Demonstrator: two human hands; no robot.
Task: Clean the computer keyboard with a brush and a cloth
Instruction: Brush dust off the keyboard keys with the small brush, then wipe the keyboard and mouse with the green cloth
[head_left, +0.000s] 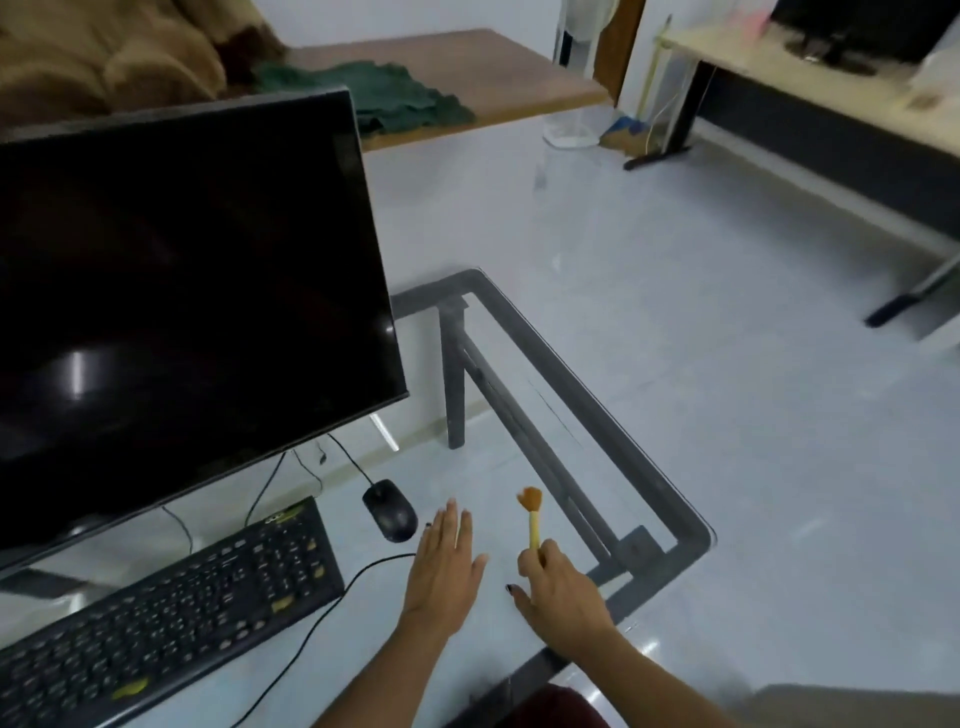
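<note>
We see the black keyboard (171, 613) lying at an angle on the glass counter (519, 415), at the lower left, in front of the dark monitor (182, 291). Its keys carry pale legends too small and blurred for us to read; a few keys are yellow, and a yellowish mark at its far right corner could be a logo, but we cannot make out any brand or writing.

Our right hand (563, 590) has its grip curled round the lower end of the brush (532, 517), which stands nearly upright, its pale yellow handle rising to a fan of orange-brown bristles. The brush is to the right of the keyboard and well apart from it.

Our left hand (447, 561) is between the keyboard and the brush, fingers straight and together, palm down over the glass, holding nothing. Just beyond its fingertips sits a black mouse (389, 510), whose cable (332, 603) runs along the counter past the keyboard's right end.

Farther back, a green cloth (400, 98) lies on a brown wooden table (493, 73).
</note>
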